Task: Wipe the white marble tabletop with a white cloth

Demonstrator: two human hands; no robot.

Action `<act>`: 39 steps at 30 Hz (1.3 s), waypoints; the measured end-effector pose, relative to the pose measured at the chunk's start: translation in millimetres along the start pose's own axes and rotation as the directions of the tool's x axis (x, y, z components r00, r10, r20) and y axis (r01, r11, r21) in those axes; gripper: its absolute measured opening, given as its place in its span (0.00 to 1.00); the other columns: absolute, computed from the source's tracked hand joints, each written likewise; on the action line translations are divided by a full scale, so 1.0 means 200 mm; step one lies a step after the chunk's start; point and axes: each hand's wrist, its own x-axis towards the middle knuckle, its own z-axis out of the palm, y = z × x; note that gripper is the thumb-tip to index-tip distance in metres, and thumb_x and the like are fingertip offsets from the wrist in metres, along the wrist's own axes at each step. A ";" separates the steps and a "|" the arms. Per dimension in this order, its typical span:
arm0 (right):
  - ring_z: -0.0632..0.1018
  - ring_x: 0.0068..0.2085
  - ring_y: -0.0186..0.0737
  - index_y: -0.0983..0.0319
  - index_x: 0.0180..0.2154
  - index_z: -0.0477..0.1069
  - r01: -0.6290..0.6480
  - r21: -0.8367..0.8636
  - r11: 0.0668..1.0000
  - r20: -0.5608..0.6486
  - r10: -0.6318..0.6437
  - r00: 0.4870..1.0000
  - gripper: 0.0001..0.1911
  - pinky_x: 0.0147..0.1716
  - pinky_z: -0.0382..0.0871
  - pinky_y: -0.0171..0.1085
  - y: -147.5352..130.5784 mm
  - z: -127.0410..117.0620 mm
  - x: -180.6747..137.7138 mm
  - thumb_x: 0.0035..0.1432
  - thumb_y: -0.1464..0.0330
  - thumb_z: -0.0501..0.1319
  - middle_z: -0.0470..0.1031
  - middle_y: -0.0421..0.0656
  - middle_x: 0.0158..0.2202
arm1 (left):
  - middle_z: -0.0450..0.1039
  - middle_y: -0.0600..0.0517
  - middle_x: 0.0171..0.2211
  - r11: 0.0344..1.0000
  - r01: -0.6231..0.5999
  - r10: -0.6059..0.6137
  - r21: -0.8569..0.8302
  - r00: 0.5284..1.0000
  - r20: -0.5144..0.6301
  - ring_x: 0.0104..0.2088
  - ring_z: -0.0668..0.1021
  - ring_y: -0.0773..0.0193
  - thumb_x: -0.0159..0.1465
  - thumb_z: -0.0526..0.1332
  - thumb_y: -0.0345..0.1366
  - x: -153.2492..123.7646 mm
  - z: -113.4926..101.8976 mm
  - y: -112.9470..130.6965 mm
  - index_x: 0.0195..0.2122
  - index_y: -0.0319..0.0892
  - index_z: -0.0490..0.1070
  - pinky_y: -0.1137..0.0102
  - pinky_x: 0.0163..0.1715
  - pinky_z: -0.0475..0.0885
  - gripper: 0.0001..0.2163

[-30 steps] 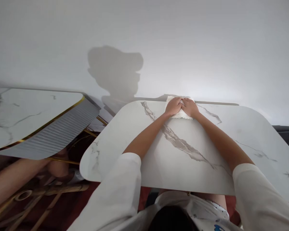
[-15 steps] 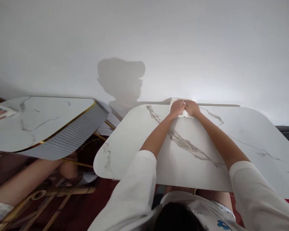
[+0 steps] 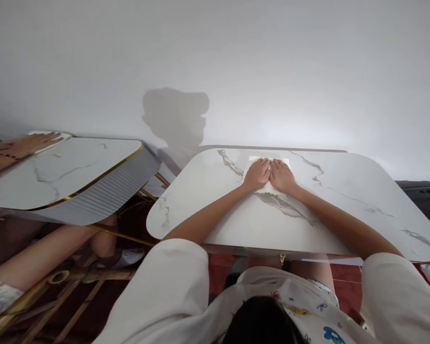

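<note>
My left hand (image 3: 256, 174) and my right hand (image 3: 281, 176) lie side by side, palms down with fingers stretched flat, on a white cloth (image 3: 252, 160). The cloth rests on a white marble-patterned table (image 3: 344, 205), a little short of its far edge. Most of the cloth is hidden under both hands; only its far corners and a strip of near edge show.
A second marble table with a gold rim (image 3: 75, 167) stands to the left. Another person's hand (image 3: 26, 143) presses a white cloth at its far left, and that person's legs show below it. A white wall rises just behind both tables. Gold table legs (image 3: 57, 286) cross the floor at lower left.
My two hands and the cloth have slid back toward me from the far edge of the table. Another person's hand has come into view on the left table.
</note>
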 end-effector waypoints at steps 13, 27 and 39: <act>0.59 0.66 0.51 0.65 0.65 0.54 0.045 0.087 0.995 -0.075 -0.038 0.996 0.30 0.62 0.57 0.55 -0.21 -0.12 -0.86 0.62 0.65 0.45 0.58 0.51 0.65 | 0.55 0.51 0.65 0.967 0.170 -0.136 -0.187 0.974 0.180 0.67 0.56 0.58 0.60 0.49 0.32 -0.68 -0.17 0.50 0.64 0.44 0.59 0.58 0.66 0.55 0.28; 0.58 0.66 0.50 0.68 0.64 0.55 -0.071 0.177 0.982 0.047 0.064 0.997 0.31 0.63 0.53 0.53 0.15 -0.06 -0.34 0.60 0.69 0.47 0.58 0.51 0.65 | 0.66 0.51 0.59 0.966 0.109 -0.093 -0.236 0.993 0.076 0.61 0.65 0.56 0.61 0.51 0.29 -0.14 -0.02 0.34 0.57 0.43 0.64 0.61 0.63 0.59 0.22; 0.62 0.63 0.50 0.68 0.60 0.62 -0.108 0.196 0.975 -0.053 0.121 0.991 0.26 0.61 0.56 0.49 0.45 0.04 0.35 0.63 0.67 0.46 0.63 0.50 0.62 | 0.71 0.48 0.54 0.966 0.107 -0.125 -0.237 0.990 -0.061 0.54 0.71 0.59 0.62 0.50 0.27 0.51 0.20 -0.02 0.52 0.40 0.70 0.66 0.57 0.63 0.18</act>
